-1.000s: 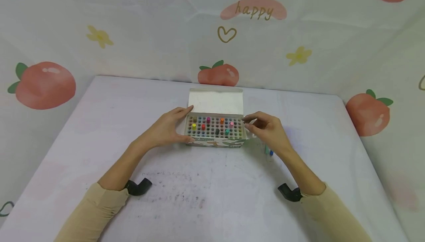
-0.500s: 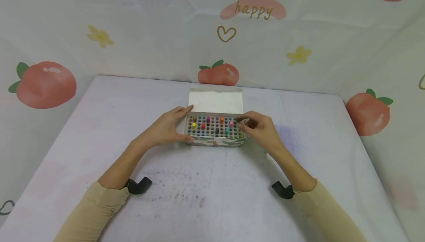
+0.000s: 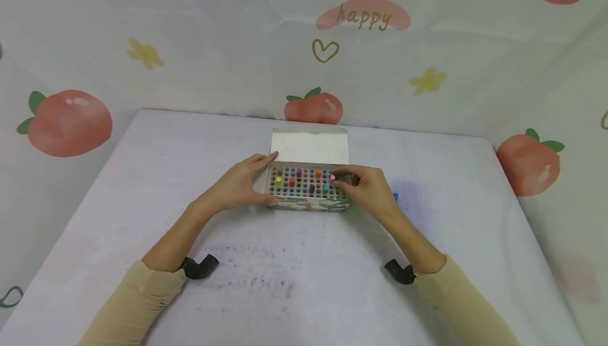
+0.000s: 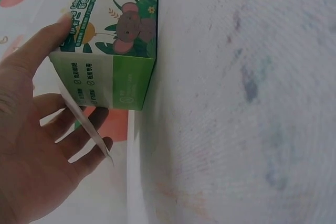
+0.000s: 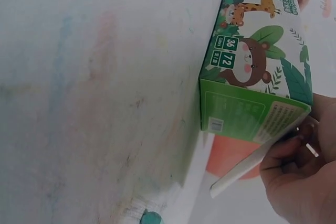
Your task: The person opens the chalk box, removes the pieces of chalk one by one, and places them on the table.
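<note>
An animal-print chalk box [image 3: 309, 205] stands near the middle of the table, its white lid [image 3: 310, 145] raised at the back. Inside is a tray of round holes where several chalk sticks stick up, among them yellow [image 3: 278, 181], red [image 3: 292, 182] and orange [image 3: 319, 173]. My left hand [image 3: 237, 185] grips the box's left end, thumb on the front and fingers towards the back. Over the tray's right part, my right hand [image 3: 368, 188] has thumb and index finger bent around the spot of a pink chalk stick [image 3: 332, 178]; I cannot tell whether they hold one.
Right of the box, partly behind my right wrist, a blue stick [image 3: 396, 197] lies on the white table. A teal piece [image 5: 151, 217] shows at the right wrist view's bottom. Coloured smudges mark the table, and a fruit-printed cloth hangs behind it.
My right hand has moved left from the box's right edge to over the tray's holes. My left hand and the box have kept their place.
</note>
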`<action>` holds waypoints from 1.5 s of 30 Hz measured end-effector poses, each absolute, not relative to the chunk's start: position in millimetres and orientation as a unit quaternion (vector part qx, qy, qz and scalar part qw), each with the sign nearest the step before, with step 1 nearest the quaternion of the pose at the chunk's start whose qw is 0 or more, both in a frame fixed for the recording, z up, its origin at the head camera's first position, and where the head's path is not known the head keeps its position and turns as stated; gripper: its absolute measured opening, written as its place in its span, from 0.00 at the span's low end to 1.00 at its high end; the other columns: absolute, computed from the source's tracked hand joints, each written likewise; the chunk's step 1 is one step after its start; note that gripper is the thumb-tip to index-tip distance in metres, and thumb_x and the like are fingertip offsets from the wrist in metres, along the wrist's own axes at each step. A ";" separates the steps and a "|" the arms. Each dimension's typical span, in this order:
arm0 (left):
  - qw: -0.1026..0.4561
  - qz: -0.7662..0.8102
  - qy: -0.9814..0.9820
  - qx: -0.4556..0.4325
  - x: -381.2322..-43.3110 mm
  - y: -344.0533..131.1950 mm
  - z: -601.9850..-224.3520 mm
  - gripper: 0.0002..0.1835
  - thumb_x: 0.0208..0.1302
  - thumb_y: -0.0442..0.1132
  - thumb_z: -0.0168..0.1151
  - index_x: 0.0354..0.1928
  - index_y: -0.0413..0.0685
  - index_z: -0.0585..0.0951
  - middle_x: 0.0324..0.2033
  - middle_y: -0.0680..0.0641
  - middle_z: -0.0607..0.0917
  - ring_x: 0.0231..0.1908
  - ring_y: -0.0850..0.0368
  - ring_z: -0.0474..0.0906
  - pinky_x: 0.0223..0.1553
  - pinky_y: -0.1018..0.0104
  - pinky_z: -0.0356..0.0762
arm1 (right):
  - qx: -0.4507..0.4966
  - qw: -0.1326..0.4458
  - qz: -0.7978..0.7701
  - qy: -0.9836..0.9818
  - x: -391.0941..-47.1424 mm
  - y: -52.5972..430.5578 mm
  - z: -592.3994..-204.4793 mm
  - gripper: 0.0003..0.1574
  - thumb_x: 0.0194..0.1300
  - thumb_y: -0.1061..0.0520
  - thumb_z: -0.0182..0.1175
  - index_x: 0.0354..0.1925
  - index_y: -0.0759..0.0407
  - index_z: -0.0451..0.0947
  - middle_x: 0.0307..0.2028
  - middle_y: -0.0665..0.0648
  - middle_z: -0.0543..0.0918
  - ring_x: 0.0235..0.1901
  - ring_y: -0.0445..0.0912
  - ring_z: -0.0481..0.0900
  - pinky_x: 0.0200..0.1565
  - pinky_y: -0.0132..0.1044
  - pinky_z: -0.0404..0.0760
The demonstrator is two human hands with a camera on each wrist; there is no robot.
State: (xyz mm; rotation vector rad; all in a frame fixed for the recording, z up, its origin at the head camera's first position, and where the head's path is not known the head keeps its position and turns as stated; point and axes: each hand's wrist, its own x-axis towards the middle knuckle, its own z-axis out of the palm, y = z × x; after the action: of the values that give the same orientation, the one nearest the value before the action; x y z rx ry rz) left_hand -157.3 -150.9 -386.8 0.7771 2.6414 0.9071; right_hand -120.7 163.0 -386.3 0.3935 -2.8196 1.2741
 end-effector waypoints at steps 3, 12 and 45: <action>0.123 0.313 0.904 0.266 -157.1 -150.0 -387.7 0.60 0.47 0.56 0.80 0.78 0.50 0.56 0.68 0.41 0.68 0.66 0.40 0.66 0.64 0.42 0.66 | 0.126 0.015 0.390 -0.912 -121.8 161.7 -387.4 0.13 0.61 0.55 0.72 0.45 0.54 0.88 0.23 0.49 0.80 0.20 0.44 0.65 0.22 0.35 0.63; 0.120 0.312 0.905 0.264 -156.4 -150.2 -385.9 0.59 0.47 0.55 0.80 0.78 0.50 0.57 0.67 0.42 0.68 0.66 0.42 0.67 0.64 0.42 0.67 | 0.137 0.025 0.384 -0.913 -123.8 159.5 -388.6 0.11 0.63 0.54 0.69 0.43 0.56 0.88 0.30 0.50 0.85 0.20 0.44 0.67 0.22 0.34 0.64; 0.122 0.309 0.905 0.265 -155.2 -150.1 -385.0 0.57 0.50 0.54 0.78 0.78 0.52 0.56 0.68 0.43 0.67 0.67 0.42 0.66 0.64 0.43 0.66 | 0.171 0.118 0.468 -0.859 -123.8 162.2 -388.3 0.07 0.64 0.59 0.68 0.41 0.56 0.88 0.24 0.54 0.85 0.14 0.40 0.65 0.17 0.30 0.61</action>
State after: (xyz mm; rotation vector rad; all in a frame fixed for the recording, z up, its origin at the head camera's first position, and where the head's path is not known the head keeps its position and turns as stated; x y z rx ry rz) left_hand -155.2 -150.1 -385.0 0.7726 2.6419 0.9008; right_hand -123.8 162.2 -388.3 0.5008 -2.5141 1.3681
